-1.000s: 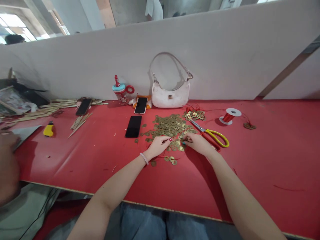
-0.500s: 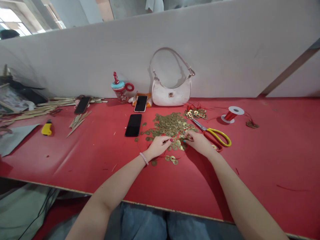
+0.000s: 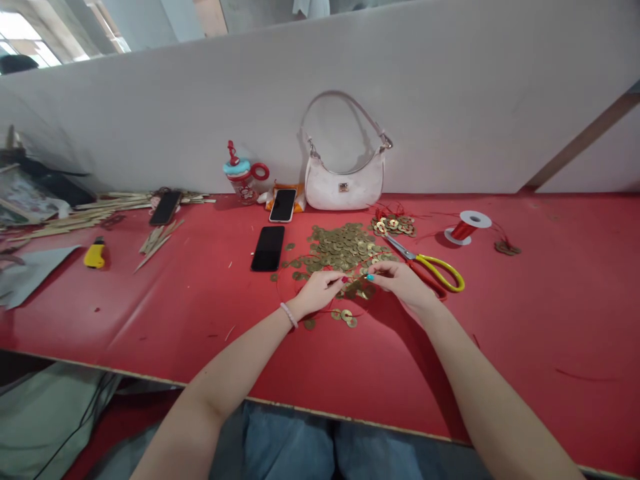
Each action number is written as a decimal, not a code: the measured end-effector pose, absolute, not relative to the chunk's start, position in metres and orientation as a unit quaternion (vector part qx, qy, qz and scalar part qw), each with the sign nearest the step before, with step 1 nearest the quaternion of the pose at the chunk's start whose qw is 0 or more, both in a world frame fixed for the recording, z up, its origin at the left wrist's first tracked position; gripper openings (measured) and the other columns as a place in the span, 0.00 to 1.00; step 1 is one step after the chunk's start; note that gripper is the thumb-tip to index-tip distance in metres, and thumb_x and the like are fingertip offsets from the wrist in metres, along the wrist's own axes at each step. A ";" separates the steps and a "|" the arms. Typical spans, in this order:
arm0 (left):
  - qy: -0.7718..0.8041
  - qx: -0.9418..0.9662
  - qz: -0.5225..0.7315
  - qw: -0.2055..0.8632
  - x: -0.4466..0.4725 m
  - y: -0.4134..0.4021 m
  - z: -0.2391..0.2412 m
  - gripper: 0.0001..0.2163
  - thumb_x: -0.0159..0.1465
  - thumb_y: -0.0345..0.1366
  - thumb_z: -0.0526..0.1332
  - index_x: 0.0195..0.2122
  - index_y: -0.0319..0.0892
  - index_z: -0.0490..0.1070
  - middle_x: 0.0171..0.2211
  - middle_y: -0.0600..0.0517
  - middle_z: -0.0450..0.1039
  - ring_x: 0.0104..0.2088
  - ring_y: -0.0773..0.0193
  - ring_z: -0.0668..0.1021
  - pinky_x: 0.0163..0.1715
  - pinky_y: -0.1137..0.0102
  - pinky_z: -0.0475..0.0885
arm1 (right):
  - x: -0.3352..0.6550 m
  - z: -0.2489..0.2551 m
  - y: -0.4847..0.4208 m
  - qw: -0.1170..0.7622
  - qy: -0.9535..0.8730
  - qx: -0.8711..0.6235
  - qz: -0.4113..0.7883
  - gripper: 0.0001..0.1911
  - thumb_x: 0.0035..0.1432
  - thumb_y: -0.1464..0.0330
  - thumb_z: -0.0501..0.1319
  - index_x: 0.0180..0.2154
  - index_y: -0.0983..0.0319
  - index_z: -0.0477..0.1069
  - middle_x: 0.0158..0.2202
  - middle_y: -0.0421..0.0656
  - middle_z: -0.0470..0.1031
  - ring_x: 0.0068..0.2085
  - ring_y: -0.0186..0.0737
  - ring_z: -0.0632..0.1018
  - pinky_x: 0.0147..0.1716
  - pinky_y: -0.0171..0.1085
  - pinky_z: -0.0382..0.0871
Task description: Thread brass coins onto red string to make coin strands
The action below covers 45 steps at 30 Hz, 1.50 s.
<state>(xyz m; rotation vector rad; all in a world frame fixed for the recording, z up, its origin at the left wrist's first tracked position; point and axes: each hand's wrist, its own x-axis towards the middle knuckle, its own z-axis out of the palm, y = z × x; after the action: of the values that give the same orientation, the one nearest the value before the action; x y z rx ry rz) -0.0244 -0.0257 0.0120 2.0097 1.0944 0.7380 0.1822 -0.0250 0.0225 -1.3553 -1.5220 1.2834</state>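
Note:
My left hand (image 3: 320,292), with a bracelet at the wrist, is pinched closed at the front of a pile of brass coins (image 3: 343,247). A thin red string (image 3: 281,288) curves beside it and seems to run into its fingertips. Close by on the right, my right hand (image 3: 403,285) pinches a coin (image 3: 367,283), its fingertips almost meeting those of the left. Part of the coin and string is hidden by the fingers. Nearer to me lie a few loose coins (image 3: 346,316) with red string across them.
Yellow-and-red-handled scissors (image 3: 440,270) lie right of my right hand. Behind are a red string spool (image 3: 465,229), strung coins (image 3: 395,225), a white handbag (image 3: 345,187), a cup (image 3: 245,183) and phones (image 3: 269,249). A yellow cutter (image 3: 94,255) lies far left.
My right hand has shifted slightly left toward my left hand, and a coin now shows at its fingertips. My left hand has hardly moved.

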 end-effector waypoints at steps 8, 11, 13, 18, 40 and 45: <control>0.427 0.777 0.297 0.354 -0.025 -0.025 0.010 0.13 0.62 0.35 0.50 0.37 0.38 0.73 0.29 0.50 0.74 0.28 0.68 0.71 0.28 0.75 0.64 | 0.183 0.026 -0.028 0.354 -0.576 -0.513 0.529 0.13 0.43 0.61 0.63 0.30 0.64 0.70 0.22 0.37 0.66 0.20 0.27 0.61 0.20 0.31 0.53; 0.418 0.782 0.287 0.363 -0.025 -0.026 0.011 0.13 0.62 0.36 0.50 0.38 0.38 0.73 0.29 0.50 0.74 0.27 0.68 0.71 0.28 0.75 0.64 | 0.181 0.028 -0.029 0.353 -0.579 -0.514 0.525 0.14 0.43 0.61 0.62 0.30 0.64 0.70 0.23 0.38 0.67 0.21 0.27 0.60 0.20 0.31 0.52; 0.412 0.786 0.281 0.365 -0.025 -0.027 0.012 0.13 0.62 0.36 0.50 0.38 0.38 0.73 0.29 0.50 0.75 0.26 0.68 0.71 0.28 0.75 0.65 | 0.180 0.028 -0.029 0.350 -0.582 -0.518 0.520 0.15 0.42 0.60 0.62 0.30 0.64 0.70 0.23 0.38 0.66 0.21 0.27 0.60 0.20 0.31 0.52; 0.398 0.791 0.285 0.368 -0.024 -0.026 0.012 0.13 0.62 0.36 0.50 0.39 0.38 0.73 0.33 0.49 0.76 0.30 0.68 0.74 0.32 0.75 0.66 | 0.180 0.026 -0.027 0.342 -0.588 -0.516 0.520 0.16 0.42 0.59 0.62 0.31 0.64 0.70 0.22 0.38 0.66 0.21 0.28 0.61 0.21 0.31 0.53; 0.455 0.801 0.286 0.263 -0.023 -0.025 0.009 0.14 0.62 0.36 0.48 0.19 0.39 0.60 0.17 0.56 0.58 0.20 0.70 0.62 0.22 0.74 0.55 | 0.145 0.006 -0.032 0.424 -0.621 -0.504 0.426 0.12 0.54 0.62 0.52 0.40 0.59 0.59 0.30 0.40 0.66 0.28 0.34 0.68 0.28 0.34 0.64; 0.492 0.766 0.316 0.267 -0.023 -0.022 0.010 0.15 0.62 0.37 0.47 0.18 0.39 0.56 0.17 0.56 0.54 0.20 0.71 0.59 0.21 0.74 0.52 | 0.138 0.000 -0.033 0.443 -0.654 -0.517 0.328 0.10 0.55 0.69 0.47 0.41 0.60 0.53 0.34 0.44 0.67 0.35 0.38 0.71 0.36 0.38 0.65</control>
<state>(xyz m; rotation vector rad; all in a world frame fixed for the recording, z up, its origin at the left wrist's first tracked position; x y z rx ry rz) -0.0231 -0.0223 0.0097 2.0673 1.3287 0.8519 0.1381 -0.0334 0.0000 -1.2834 -1.6225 0.8135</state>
